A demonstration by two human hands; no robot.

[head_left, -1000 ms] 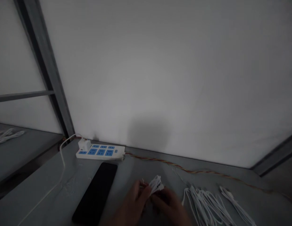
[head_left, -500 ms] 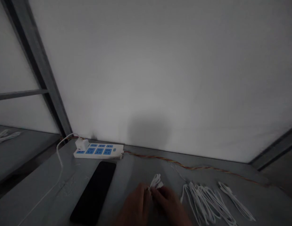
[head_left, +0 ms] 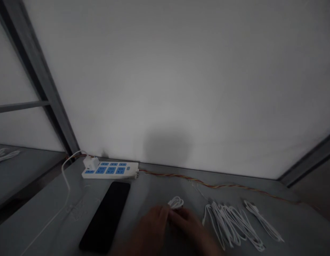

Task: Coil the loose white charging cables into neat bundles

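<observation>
A small coil of white cable (head_left: 176,202) sticks up between my hands at the bottom of the view. My left hand (head_left: 151,227) and my right hand (head_left: 188,227) both close on its lower part, and my fingers hide that part. Just right of my right hand lies a loose bundle of white cables (head_left: 228,225), with a thinner white cable bunch (head_left: 262,220) beyond it. A black smartphone (head_left: 106,217) lies face up left of my left hand.
A white power strip (head_left: 110,170) with blue sockets and a white plug adapter (head_left: 91,163) stands at the back of the grey metal table (head_left: 151,188). A twisted red-yellow wire (head_left: 207,184) runs along the wall. More white cable (head_left: 5,155) lies on a lower left shelf.
My hands and the coil have sunk slightly lower in the view and the coil looks more tightly gathered. The whole scene has shifted a little as my head moved.
</observation>
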